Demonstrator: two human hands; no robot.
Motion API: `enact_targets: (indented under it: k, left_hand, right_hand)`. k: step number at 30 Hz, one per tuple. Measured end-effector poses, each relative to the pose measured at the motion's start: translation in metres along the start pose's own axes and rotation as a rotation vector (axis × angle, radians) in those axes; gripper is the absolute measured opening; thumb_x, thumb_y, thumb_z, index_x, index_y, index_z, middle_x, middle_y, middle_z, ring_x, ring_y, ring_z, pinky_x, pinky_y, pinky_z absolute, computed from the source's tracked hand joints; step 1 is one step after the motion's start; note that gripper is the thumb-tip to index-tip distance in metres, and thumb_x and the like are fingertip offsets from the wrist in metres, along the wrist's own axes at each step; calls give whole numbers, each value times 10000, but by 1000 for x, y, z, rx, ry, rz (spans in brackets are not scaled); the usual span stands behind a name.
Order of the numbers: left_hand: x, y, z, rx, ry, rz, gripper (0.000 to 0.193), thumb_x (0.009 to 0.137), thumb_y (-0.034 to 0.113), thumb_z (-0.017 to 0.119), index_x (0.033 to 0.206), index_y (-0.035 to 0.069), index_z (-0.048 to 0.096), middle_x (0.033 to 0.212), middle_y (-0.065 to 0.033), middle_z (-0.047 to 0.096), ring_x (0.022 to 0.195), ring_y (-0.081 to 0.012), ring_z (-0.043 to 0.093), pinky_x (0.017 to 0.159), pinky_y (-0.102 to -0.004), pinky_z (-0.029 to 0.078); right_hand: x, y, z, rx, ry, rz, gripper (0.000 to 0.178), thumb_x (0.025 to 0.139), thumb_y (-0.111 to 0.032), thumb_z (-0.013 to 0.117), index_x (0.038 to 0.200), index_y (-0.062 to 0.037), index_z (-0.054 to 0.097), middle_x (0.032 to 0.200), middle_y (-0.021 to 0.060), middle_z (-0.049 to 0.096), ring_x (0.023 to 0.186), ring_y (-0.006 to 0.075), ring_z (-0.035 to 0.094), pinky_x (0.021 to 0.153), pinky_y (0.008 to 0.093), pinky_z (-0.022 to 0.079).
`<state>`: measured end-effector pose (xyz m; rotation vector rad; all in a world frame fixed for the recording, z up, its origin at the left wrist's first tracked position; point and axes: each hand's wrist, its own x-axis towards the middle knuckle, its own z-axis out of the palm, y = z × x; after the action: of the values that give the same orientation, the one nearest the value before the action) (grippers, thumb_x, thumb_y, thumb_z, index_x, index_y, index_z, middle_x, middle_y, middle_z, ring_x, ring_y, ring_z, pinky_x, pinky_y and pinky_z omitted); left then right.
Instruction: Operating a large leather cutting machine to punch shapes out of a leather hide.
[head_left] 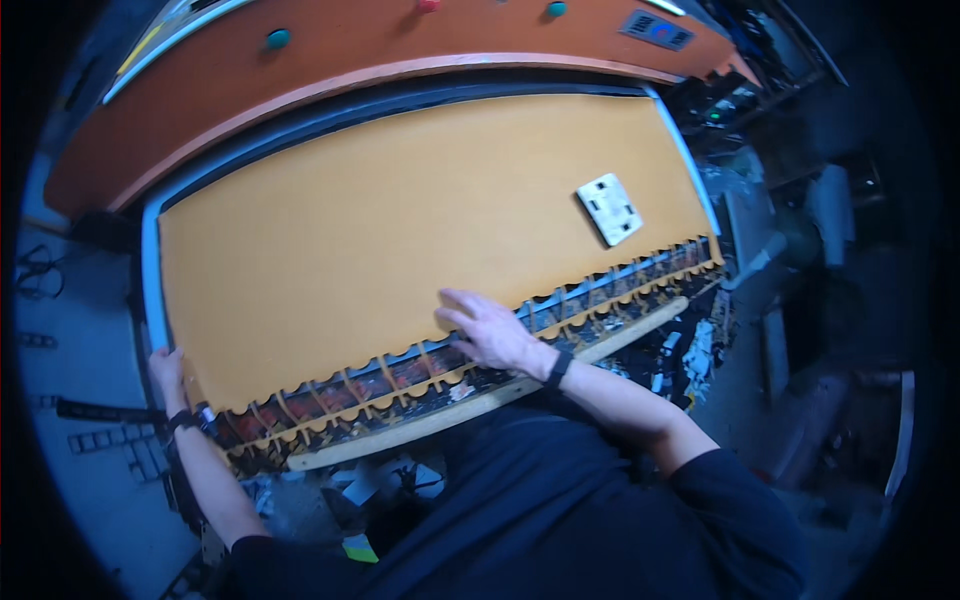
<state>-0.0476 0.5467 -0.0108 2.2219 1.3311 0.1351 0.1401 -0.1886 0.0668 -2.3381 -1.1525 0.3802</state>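
Right hand (492, 332), fingers apart, is overlying a likely supple, edge-graspable tan sheet (390, 220); left hand (168, 372) isn't clearly showing its grip.

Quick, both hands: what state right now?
Left hand: at the left edge of the tan sheet, grip unclear.
Right hand: open, nothing visibly held, over that sheet.

Machine bed (151, 270), pale blue rim at both ends. Tan sheet (370, 220) spread flat over most of it, near edge cut into scalloped webbing. White rectangular block (609, 208), dark-slotted, on sheet's right part.
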Motion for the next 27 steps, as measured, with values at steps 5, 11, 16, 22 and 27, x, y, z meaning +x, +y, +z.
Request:
enact_targets:
  k: [5,11,16,22,27]
  left_hand:
    - [-24,49,50,-3,-49,159,308,944,259,830,951,-41,762,772,-33,683,749,-121,575,656,-414,503]
    - [-53,16,-16,-216,65,88,210,1043,120,723,1180,-16,805,1080,-134,847,1009,-257,798,936,-387,597]
    - [-94,-14,-65,32,65,26,343,958,49,739,1296,9,779,1211,-181,823,1145,-318,784,1029,-413,588]
    - [-120,2,-68,203,-124,159,819,809,81,900,1562,-21,594,1598,-260,596,1496,-387,588,1252,-430,489]
    - [-120,5,-73,366,-60,104,862,809,154,946,1556,-73,582,1593,-288,606,1500,-408,582,1261,-465,479]
  right_hand:
    - [-6,15,2,-79,63,54,632,863,-146,874,1451,-48,664,1583,250,595,1442,460,595,1200,541,518]
    - [-6,-2,-6,-36,2,62,665,863,-102,887,1481,-58,643,1642,221,536,1455,457,565,1203,539,506]
    - [1,-6,-6,-26,-6,44,662,854,-88,886,1469,-58,645,1638,222,537,1452,454,563,1205,539,502]
    - [4,-9,-2,-57,3,47,664,847,-74,879,1465,-51,639,1636,234,530,1448,464,558,1202,540,497]
    - [2,-9,-1,-67,13,41,675,846,-77,879,1473,-46,630,1645,238,520,1458,465,546,1209,542,488]
